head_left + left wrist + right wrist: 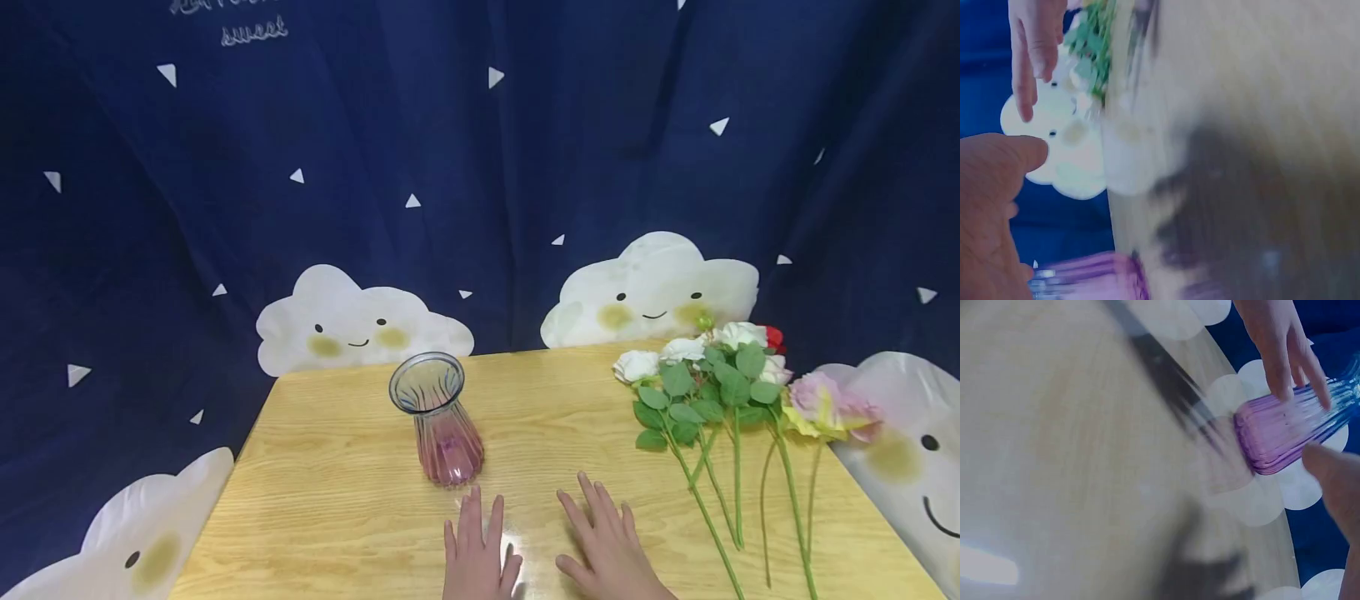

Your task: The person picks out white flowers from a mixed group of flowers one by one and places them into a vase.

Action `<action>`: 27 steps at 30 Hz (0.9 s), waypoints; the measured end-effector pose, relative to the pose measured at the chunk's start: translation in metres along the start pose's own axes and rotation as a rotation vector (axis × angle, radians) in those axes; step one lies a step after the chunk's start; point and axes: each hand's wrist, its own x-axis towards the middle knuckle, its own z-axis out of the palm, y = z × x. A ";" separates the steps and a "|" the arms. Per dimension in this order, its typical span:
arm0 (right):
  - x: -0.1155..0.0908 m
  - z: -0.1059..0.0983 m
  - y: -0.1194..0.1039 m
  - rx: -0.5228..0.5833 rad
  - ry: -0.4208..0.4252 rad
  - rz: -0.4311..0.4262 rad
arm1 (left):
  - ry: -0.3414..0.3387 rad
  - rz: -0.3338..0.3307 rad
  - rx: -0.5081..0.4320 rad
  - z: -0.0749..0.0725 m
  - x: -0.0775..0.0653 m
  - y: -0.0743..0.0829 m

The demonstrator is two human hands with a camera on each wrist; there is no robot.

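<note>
Fingers spread and pointing forward, my left hand is over the near part of the table, just in front of a ribbed glass vase. The vase stands upright, bluish at its flared rim and pink-purple at its base. My right hand is to the right of the left one, fingers also spread, holding nothing. In the right wrist view the vase appears beyond the hands. Several flowers lie on the right side of the table, among them white roses with green leaves and a pink-yellow bloom.
Long green stems stretch from the blooms toward the near edge of the wooden table. A red flower shows at the back of the bunch. Behind the table hangs a dark blue curtain with white clouds and triangles.
</note>
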 end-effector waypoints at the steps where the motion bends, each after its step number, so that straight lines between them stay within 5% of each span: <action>1: 0.008 0.000 0.000 0.029 -0.005 -0.006 | -0.019 -0.033 -0.055 -0.003 0.004 -0.003; 7: 0.062 0.005 0.001 0.316 -0.074 -0.003 | -0.117 -0.230 -0.394 -0.009 0.031 -0.028; 14: 0.113 0.023 -0.002 0.785 -0.252 0.162 | 0.089 -0.399 -0.690 0.005 0.055 -0.052; 17: 0.131 0.027 -0.009 0.831 -0.242 0.142 | 0.132 -0.467 -0.798 0.011 0.066 -0.060; 22: 0.165 0.025 -0.023 0.868 -0.233 0.066 | 0.076 -0.566 -0.927 0.020 0.080 -0.075; 27: 0.194 0.021 -0.038 0.918 -0.280 0.036 | 0.046 -0.586 -0.979 0.030 0.088 -0.083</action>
